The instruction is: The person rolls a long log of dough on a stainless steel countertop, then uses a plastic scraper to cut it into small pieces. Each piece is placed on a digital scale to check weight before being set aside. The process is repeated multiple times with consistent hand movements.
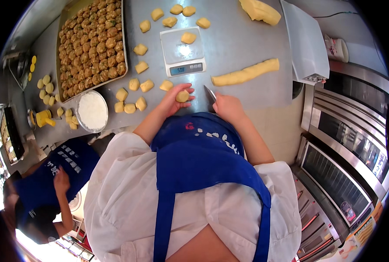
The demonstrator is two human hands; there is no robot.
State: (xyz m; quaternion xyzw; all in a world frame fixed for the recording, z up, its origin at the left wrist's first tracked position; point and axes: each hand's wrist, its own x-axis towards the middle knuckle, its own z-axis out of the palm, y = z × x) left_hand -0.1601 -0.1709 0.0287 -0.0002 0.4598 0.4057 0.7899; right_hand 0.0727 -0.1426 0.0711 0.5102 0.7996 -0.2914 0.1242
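On the palm and fingers of my left hand (177, 100) rests a piece of yellow dough (182, 96). My right hand (227, 106) grips a knife (210, 94), whose metal blade points up and left over the steel table. Just beyond the knife lies a long roll of dough (245, 72). A white digital kitchen scale (182, 52) stands ahead of my left hand with its display lit. One dough piece (188, 38) sits on its plate. Several cut dough pieces (141, 67) are spread to the left of the scale and behind it.
A metal tray (126, 62) of filling balls (94, 46) stands at the left. Near it are a bowl of white flour (92, 111) and a yellow tool (44, 118). A larger dough block (261, 12) lies at the far right. A co-worker (55, 183) stands left; ovens (337, 183) are right.
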